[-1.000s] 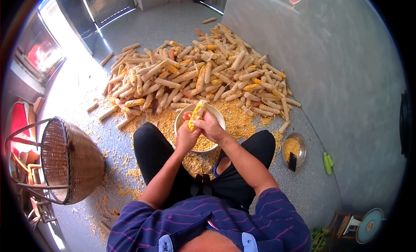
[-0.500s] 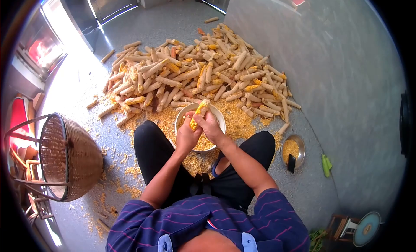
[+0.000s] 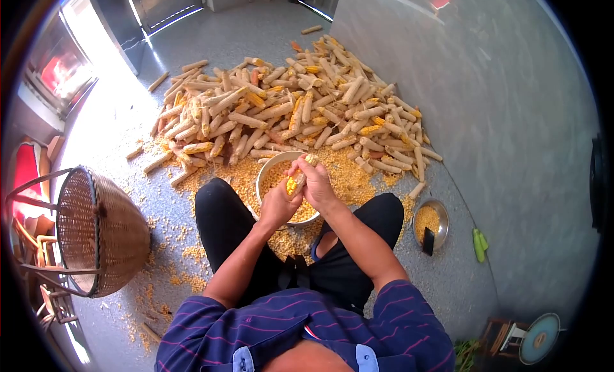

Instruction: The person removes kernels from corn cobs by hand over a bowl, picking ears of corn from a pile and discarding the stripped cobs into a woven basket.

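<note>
Gripping corn cob (image 3: pixel 293 186) | L hand (image 3: pixel 278 203) nr lower end, R hand (image 3: pixel 319 185) nr upper, both wrapped | axis slants fwd-R | over bowl (image 3: pixel 259 182)

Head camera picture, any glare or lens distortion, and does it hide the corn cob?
Glare in the head view whitens the floor beside the bright opening; the head view's black, rounded edges suggest wide-angle distortion; in the head view, the corn cob sits clear of glare, partly covered by the left hand and right hand.
</note>
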A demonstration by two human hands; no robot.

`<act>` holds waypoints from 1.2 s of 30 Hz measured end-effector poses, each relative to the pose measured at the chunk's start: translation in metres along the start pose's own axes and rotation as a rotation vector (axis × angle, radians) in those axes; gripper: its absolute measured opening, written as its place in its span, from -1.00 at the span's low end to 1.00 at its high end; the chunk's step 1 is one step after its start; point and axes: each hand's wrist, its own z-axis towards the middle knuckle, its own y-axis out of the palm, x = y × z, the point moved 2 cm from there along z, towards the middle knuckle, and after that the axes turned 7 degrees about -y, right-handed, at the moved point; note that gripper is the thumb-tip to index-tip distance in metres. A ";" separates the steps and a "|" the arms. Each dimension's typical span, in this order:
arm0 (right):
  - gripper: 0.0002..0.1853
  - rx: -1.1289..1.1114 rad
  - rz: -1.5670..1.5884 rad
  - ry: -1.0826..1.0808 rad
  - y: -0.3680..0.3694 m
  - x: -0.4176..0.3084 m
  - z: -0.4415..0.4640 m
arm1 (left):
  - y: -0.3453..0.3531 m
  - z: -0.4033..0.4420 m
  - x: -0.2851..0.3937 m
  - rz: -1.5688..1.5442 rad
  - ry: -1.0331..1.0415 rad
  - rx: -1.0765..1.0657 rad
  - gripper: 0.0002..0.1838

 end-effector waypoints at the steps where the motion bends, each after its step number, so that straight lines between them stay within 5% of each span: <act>1: -0.94 0.057 -0.015 0.005 -0.001 0.004 -0.002 | 0.000 -0.004 0.002 0.162 -0.075 -0.005 -0.55; 4: -0.93 0.231 -0.312 -0.057 -0.010 0.015 -0.003 | -0.003 -0.013 0.012 0.357 -0.040 -0.016 -0.56; 8: -0.85 0.444 -0.481 0.151 -0.031 0.028 -0.009 | 0.019 -0.017 -0.011 0.373 0.063 0.045 -0.60; 15: -0.84 0.238 0.068 0.019 -0.013 0.001 -0.001 | 0.023 -0.011 -0.016 0.145 0.016 0.125 -0.71; 17: -0.82 0.144 0.090 0.105 -0.013 -0.007 -0.004 | 0.026 -0.009 -0.020 -0.536 -0.243 -0.378 -0.77; 18: -0.81 0.048 0.113 0.191 -0.012 -0.009 -0.006 | 0.017 -0.011 -0.018 -0.534 -0.242 -0.387 -0.77; 20: -0.82 -0.154 0.202 0.178 -0.014 -0.004 -0.004 | 0.000 -0.019 -0.001 -1.341 -0.648 -0.934 -0.76; 24: -0.82 -0.391 0.259 0.219 0.013 -0.014 -0.012 | -0.002 -0.023 0.001 -1.530 -0.599 -0.992 -0.69; 26: -0.76 -0.190 -0.125 0.272 0.010 -0.011 -0.009 | 0.005 -0.016 -0.003 -1.445 -0.608 -0.900 -0.77; 28: -0.68 -0.092 -0.130 0.270 -0.005 0.013 -0.006 | 0.016 -0.006 -0.018 -0.535 -0.028 -0.138 -0.84; 29: -0.70 -0.027 -0.281 0.219 -0.009 0.020 -0.011 | 0.016 -0.004 -0.029 -0.165 -0.032 0.025 -0.61; 32: -0.82 0.086 -0.295 0.159 -0.006 0.034 -0.016 | -0.002 -0.008 0.004 0.185 0.053 0.153 -0.57; 36: -0.87 0.320 -0.369 -0.124 -0.002 0.021 -0.011 | 0.007 -0.005 0.015 0.309 -0.066 0.007 -0.60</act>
